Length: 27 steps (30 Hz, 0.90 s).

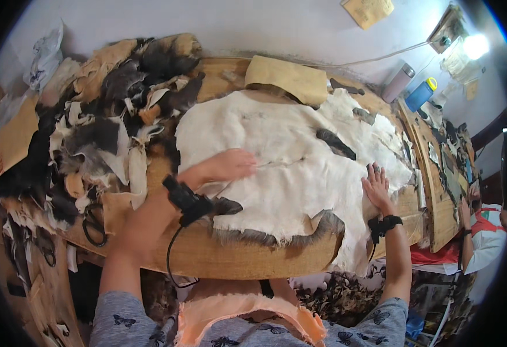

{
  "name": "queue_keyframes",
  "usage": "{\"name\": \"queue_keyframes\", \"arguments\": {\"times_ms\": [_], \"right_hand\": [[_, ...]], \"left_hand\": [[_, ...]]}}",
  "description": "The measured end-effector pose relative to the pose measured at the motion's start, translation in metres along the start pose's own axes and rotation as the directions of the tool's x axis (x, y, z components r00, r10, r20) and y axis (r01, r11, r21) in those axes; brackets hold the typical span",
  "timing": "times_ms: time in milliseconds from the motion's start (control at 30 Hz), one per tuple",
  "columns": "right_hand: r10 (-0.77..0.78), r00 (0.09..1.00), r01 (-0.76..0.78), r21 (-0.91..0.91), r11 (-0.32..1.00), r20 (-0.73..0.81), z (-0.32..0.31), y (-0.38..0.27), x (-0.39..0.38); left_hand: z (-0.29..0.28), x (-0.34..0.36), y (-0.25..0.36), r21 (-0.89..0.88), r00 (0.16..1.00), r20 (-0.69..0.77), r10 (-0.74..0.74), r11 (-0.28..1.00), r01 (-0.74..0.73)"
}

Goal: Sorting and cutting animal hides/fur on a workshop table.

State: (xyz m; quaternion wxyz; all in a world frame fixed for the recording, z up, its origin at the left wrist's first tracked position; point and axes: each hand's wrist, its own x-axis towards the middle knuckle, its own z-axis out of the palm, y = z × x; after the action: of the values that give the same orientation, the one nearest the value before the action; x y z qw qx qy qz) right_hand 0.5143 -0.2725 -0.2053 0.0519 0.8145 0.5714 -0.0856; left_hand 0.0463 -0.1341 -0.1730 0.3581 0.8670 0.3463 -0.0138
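Observation:
A large cream hide (276,191), skin side up with dark fur showing along parts of its edges, lies spread on the wooden table (247,263). My left hand (230,165), slightly blurred, rests on or just over its middle-left, fingers extended and holding nothing. Toward the hide's right side, my right hand (376,188) lies flat with fingers spread. Both wrists carry black strapped devices with cables. A folded tan sheet (285,75) lies along the hide's back edge.
Piled fur and hide scraps (97,141) cover the left, with black looped handles (94,225) below. A pink bottle (398,84) and a blue bottle (421,95) stand back right beside a wooden board (438,220). A lit bulb (474,46) hangs above. A co-worker (485,237) is at far right.

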Motion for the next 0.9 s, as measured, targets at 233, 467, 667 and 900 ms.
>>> {"name": "queue_keyframes", "arguments": {"times_ms": [233, 467, 667, 900], "right_hand": [[0.002, 1.0, -0.001, 0.034, 0.999, -0.012, -0.006, -0.018, -0.003], [0.004, 0.999, -0.003, 0.032, 0.999, -0.033, 0.0, -0.013, -0.01], [0.016, 0.998, -0.015, 0.032, 0.999, -0.057, -0.004, -0.022, -0.01], [-0.002, 0.996, 0.004, 0.017, 1.0, -0.09, 0.003, -0.013, -0.007]], "left_hand": [[-0.088, 0.073, -0.04, -0.423, 0.901, -0.322, -0.289, 0.896, 0.136], [-0.062, 0.17, -0.054, 0.292, 0.714, -0.698, 0.057, 0.933, 0.211], [-0.082, 0.191, -0.027, -0.084, 0.632, -0.775, 0.0, 0.991, -0.103], [-0.179, 0.078, -0.072, -0.26, 0.325, -0.906, -0.272, 0.962, 0.081]]}}
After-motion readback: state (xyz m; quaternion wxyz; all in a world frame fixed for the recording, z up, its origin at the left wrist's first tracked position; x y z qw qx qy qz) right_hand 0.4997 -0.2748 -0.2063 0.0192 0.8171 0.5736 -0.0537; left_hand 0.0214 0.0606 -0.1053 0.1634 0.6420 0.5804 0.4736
